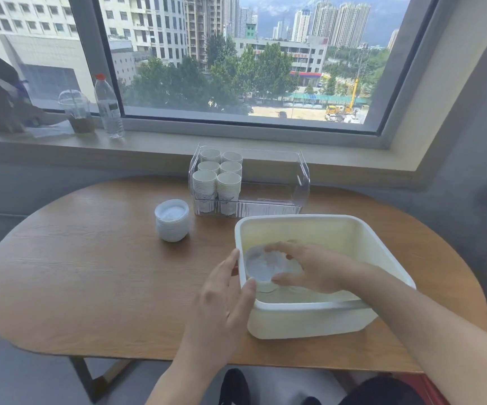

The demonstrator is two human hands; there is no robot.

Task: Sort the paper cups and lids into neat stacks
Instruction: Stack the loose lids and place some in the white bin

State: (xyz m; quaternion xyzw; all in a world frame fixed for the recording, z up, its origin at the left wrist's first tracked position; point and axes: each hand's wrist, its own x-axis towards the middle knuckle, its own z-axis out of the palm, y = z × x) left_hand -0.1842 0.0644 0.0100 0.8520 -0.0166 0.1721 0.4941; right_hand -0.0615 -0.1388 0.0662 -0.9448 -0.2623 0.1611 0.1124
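Presently: right hand (309,267) reached into white tub (309,306), fingers (284,247) curled around several clear lids (265,266) for gathering. Left hand (224,299) steadied the tub's rim, fingers relaxed. Beyond both on the table (90,273): lid stack (172,220), cup stacks (217,179) in a clear bin (302,182).

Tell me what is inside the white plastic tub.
In the white tub the right hand grips a few white lids. The hand covers the floor beneath it; the rest looks bare.
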